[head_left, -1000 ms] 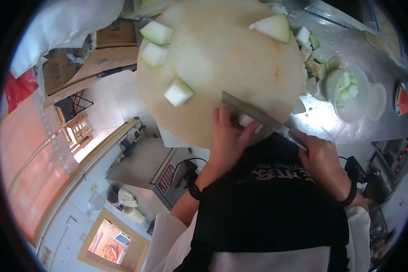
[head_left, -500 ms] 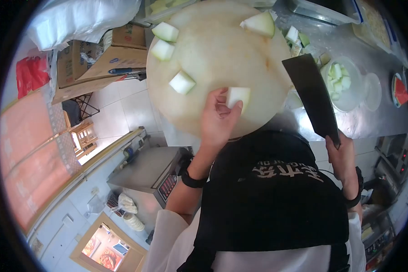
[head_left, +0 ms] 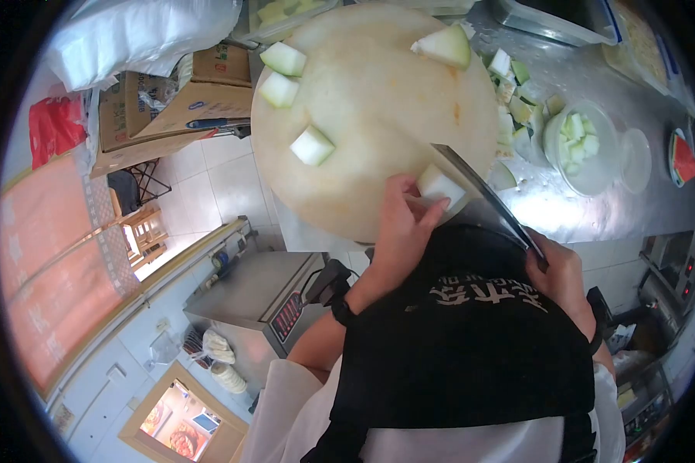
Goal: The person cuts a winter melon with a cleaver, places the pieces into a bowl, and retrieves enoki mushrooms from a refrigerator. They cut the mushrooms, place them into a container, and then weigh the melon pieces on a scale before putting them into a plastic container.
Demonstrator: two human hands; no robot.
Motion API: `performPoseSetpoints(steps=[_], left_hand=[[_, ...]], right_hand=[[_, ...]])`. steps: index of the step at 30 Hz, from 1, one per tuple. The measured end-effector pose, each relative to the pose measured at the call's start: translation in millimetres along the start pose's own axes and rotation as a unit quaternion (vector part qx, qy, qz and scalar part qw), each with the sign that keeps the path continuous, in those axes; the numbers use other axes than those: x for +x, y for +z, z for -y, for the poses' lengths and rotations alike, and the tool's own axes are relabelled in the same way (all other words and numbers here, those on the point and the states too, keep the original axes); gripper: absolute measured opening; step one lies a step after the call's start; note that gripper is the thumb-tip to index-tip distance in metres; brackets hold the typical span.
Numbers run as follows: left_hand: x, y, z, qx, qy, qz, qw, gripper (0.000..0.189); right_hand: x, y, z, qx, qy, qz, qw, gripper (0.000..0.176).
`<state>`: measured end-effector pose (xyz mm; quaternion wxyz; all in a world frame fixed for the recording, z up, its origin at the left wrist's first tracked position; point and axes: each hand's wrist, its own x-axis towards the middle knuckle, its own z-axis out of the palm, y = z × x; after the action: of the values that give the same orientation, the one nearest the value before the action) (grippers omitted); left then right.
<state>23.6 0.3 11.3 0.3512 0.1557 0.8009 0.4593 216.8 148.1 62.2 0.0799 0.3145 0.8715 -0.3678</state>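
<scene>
My left hand (head_left: 406, 224) grips a chunk of winter melon (head_left: 440, 187), white-fleshed with a pale green edge, over the near right side of the round cutting board (head_left: 363, 116). Closed around its handle, my right hand (head_left: 556, 270) holds a cleaver (head_left: 486, 189). The blade is turned nearly edge-on and slants up and left, close beside the held chunk. A cut chunk (head_left: 312, 146) lies at the board's left, with two more pieces (head_left: 279, 90) behind it. One larger wedge (head_left: 446, 46) rests at the far right of the board.
Right of the board, green-and-white offcuts (head_left: 521, 112) lie on the metal counter (head_left: 625, 212). Beside them stands a clear tub (head_left: 579, 143) of pale pieces, with its lid (head_left: 635, 160) alongside. Cardboard boxes (head_left: 170, 100) stand at the left; a metal appliance (head_left: 243, 285) is below.
My left hand has carried the melon chunk right and nearer to my body. The cleaver has swung leftward and turned edge-on, coming close beside the chunk.
</scene>
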Motion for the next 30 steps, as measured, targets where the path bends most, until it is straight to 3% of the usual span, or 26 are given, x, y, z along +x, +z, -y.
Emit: performPoseSetpoints(steps=[1, 3, 4, 6, 12, 15, 21, 30], left_hand=[[-1.0, -2.7, 1.7, 0.001, -0.002, 0.001, 1.000, 0.040], [-2.0, -8.4, 8.1, 0.152, 0.196, -0.048, 0.968, 0.030], [1.1, -12.5, 11.0, 0.152, 0.194, -0.044, 0.968, 0.030], [5.6, -18.7, 18.2, 0.279, 0.459, 0.033, 0.843, 0.023], [10.5, -10.6, 46.5, 0.113, 0.359, 0.114, 0.919, 0.022], [11.0, -9.2, 41.9, 0.123, 0.376, 0.085, 0.914, 0.019], [15.1, -11.1, 31.3, 0.167, 0.443, 0.060, 0.879, 0.023], [15.2, -5.3, 20.3, 0.178, 0.421, 0.042, 0.888, 0.032]], right_hand=[[-0.1, -1.4, -0.3, 0.001, 0.001, 0.002, 1.000, 0.041], [-2.8, -8.0, -0.4, -0.035, -0.022, -0.020, 0.999, 0.050], [-5.4, -11.0, -0.3, -0.034, -0.017, -0.018, 0.999, 0.050], [-12.3, -15.9, 0.8, -0.070, -0.060, 0.016, 0.996, 0.056], [-18.2, -22.9, 11.2, -0.055, -0.020, 0.075, 0.995, 0.048], [-17.0, -20.5, 8.1, -0.071, -0.058, 0.037, 0.995, 0.055], [-6.8, -31.5, 16.3, -0.066, -0.031, 0.077, 0.994, 0.052], [22.2, -22.0, 4.2, -0.069, -0.053, 0.097, 0.991, 0.063]])
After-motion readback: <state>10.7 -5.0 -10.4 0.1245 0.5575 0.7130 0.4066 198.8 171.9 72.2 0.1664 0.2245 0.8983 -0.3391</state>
